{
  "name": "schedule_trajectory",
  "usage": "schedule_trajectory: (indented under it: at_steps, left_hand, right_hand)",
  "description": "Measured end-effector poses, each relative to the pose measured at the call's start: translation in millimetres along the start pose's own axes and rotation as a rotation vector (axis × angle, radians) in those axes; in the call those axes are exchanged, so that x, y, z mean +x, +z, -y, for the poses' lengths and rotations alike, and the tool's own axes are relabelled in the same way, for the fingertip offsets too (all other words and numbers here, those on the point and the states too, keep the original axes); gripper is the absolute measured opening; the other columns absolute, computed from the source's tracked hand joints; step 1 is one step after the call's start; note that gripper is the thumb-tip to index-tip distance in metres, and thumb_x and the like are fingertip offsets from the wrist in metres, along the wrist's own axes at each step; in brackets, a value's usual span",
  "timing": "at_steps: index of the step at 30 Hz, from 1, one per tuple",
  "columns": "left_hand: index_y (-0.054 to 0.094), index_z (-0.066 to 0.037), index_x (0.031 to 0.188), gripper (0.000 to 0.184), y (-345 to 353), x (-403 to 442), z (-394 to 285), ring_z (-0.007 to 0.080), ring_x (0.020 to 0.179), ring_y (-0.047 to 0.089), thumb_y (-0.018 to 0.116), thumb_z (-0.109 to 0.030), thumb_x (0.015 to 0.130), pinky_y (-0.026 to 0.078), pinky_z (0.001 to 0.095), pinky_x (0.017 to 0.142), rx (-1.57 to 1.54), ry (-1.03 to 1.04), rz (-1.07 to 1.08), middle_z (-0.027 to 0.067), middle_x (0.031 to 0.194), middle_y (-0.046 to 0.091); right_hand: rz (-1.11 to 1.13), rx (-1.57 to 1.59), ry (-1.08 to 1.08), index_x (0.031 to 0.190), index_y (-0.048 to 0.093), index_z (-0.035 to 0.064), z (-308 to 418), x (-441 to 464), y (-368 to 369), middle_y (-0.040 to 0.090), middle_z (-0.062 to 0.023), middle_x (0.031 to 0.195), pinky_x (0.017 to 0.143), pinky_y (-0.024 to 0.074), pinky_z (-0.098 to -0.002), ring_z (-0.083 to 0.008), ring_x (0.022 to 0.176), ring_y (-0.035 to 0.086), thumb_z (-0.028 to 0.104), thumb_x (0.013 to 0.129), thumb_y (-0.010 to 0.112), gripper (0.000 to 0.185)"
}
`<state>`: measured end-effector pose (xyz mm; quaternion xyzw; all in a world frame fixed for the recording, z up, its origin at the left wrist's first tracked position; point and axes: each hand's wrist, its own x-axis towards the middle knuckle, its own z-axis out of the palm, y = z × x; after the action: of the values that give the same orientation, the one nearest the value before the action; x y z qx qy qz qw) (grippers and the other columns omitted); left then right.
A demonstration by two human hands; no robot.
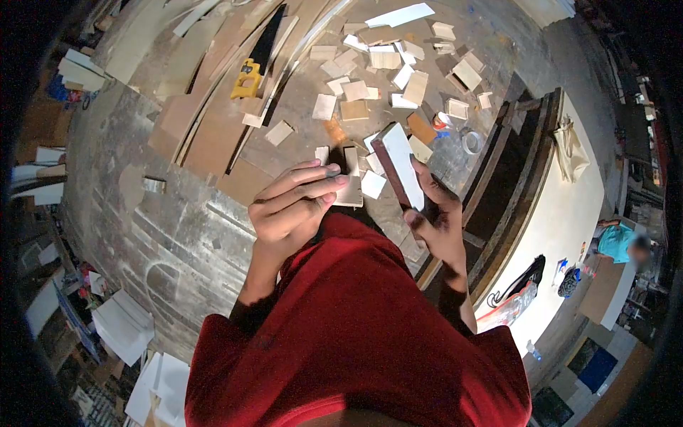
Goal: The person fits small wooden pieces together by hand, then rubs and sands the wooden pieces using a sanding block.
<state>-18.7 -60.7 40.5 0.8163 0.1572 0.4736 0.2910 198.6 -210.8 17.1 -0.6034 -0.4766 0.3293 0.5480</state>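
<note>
My right hand [441,213] grips a block [407,167] with a white face and a dark brown side, tilted in front of me. Its thumb and fingers press on the block's right and lower edges. To the left, my left hand [295,203] is raised with its fingers curled and pressed together; whatever they pinch, if anything, is too small or hidden to name. Just beyond those fingertips, a pale wood piece [348,191] lies low near the red shirt, partly covered by the hand.
Many small wood blocks [354,90] are scattered on the floor ahead. A yellow-handled saw [247,78] rests on long boards [213,107] at upper left. Tape rolls [472,141] lie right of centre. A white-topped bench [562,192] stands right; beyond it is a person [616,242] in teal.
</note>
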Motion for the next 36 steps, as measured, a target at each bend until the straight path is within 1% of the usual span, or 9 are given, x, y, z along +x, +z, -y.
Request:
schedule_trajectory:
  at_steps: [5,9,16,20,25,30,33,35,36]
  left_hand:
    - [0.06,0.003,0.069,0.016,12.4,3.8,2.8,0.0293,0.094,0.072,0.074,0.011,0.072,0.059,0.0408,0.084,-0.045,-0.053,-0.043,0.0131,0.092,0.075]
    - [0.059,0.003,0.072,0.019,15.4,-3.0,4.9,0.0296,0.094,0.072,0.074,0.013,0.072,0.059,0.0398,0.082,-0.157,-0.089,-0.02,0.0148,0.091,0.075]
    - [0.058,0.0,0.076,0.021,25.9,-4.7,2.5,0.0292,0.093,0.073,0.076,0.01,0.075,0.059,0.0386,0.081,-0.355,-0.317,-0.061,0.0183,0.091,0.074]
    - [0.057,0.0,0.083,0.021,30.4,-11.5,7.9,0.0276,0.09,0.073,0.076,0.009,0.078,0.059,0.0363,0.08,-0.571,-0.453,-0.138,0.0232,0.091,0.072]
    - [0.056,0.0,0.087,0.022,45.2,-14.0,15.8,0.0205,0.087,0.072,0.077,0.006,0.08,0.058,0.0321,0.077,-0.631,-0.559,-0.144,0.0183,0.091,0.072]
    - [0.054,-0.004,0.088,0.023,54.3,-18.1,29.3,0.0132,0.079,0.068,0.076,-0.001,0.084,0.054,0.0278,0.075,-0.899,-0.828,-0.276,0.0132,0.09,0.071]
    - [0.053,-0.004,0.093,0.021,55.9,-7.1,21.6,0.0139,0.079,0.067,0.073,-0.003,0.087,0.054,0.0286,0.074,-1.022,-0.888,-0.248,0.0127,0.091,0.07]
    - [0.053,-0.004,0.095,0.019,58.6,-2.6,21.4,0.0144,0.077,0.067,0.071,-0.005,0.089,0.054,0.0288,0.073,-1.136,-0.942,-0.226,0.0118,0.091,0.069]
    - [0.053,-0.004,0.097,0.018,58.7,-3.6,22.7,0.015,0.077,0.066,0.069,-0.007,0.091,0.054,0.0288,0.073,-1.147,-0.992,-0.17,0.0109,0.09,0.068]
  right_hand:
    - [0.177,-0.051,-0.195,0.141,0.052,0.0098,-4.7,-11.3,3.2,0.058,-0.0199,0.136,0.099,0.0446,-0.0375,-0.0267,0.112,0.061,0.017,0.074,0.083,0.074]
    - [0.098,-0.215,0.117,0.142,0.051,0.0104,-9.3,-5.9,-6.1,0.059,-0.0197,0.136,0.094,0.0467,-0.0352,-0.0218,0.11,0.06,0.018,0.077,0.082,0.073]
    - [0.076,0.007,-0.109,0.147,0.046,0.0133,-14.2,-17.6,10.5,0.052,-0.0201,0.143,0.111,0.0341,-0.0413,-0.0333,0.132,0.049,0.03,0.082,0.081,0.076]
    - [0.001,-0.081,0.224,0.141,0.051,0.0046,-13.8,-3.7,0.3,0.058,-0.0185,0.135,0.106,0.0386,-0.0363,-0.0288,0.126,0.053,0.027,0.08,0.081,0.073]
    - [0.039,-0.126,-0.212,0.141,0.05,0.0012,-10.5,-11.4,8.0,0.057,-0.0216,0.134,0.104,0.0396,-0.0383,-0.029,0.121,0.056,0.026,0.075,0.084,0.078]
    - [-0.069,-0.25,0.077,0.14,0.052,0.001,-29.6,-1.2,4.4,0.063,-0.0183,0.11,0.088,0.0483,-0.0376,-0.0251,0.099,0.061,0.028,0.071,0.085,0.081]
    - [-0.128,-0.137,0.063,0.14,0.051,-0.0003,-25.3,-3.6,0.8,0.064,-0.0177,0.106,0.08,0.0504,-0.0357,-0.0238,0.091,0.062,0.025,0.069,0.086,0.083]
    - [-0.045,-0.171,-0.397,0.14,0.051,-0.0008,-23.5,5.1,2.1,0.065,-0.0156,0.104,0.08,0.0502,-0.0346,-0.024,0.089,0.062,0.025,0.069,0.085,0.082]
    - [0.021,-0.263,-0.259,0.14,0.052,0.0004,-15.8,2.1,0.4,0.065,-0.0153,0.109,0.081,0.0501,-0.0347,-0.0242,0.09,0.062,0.026,0.072,0.084,0.08]
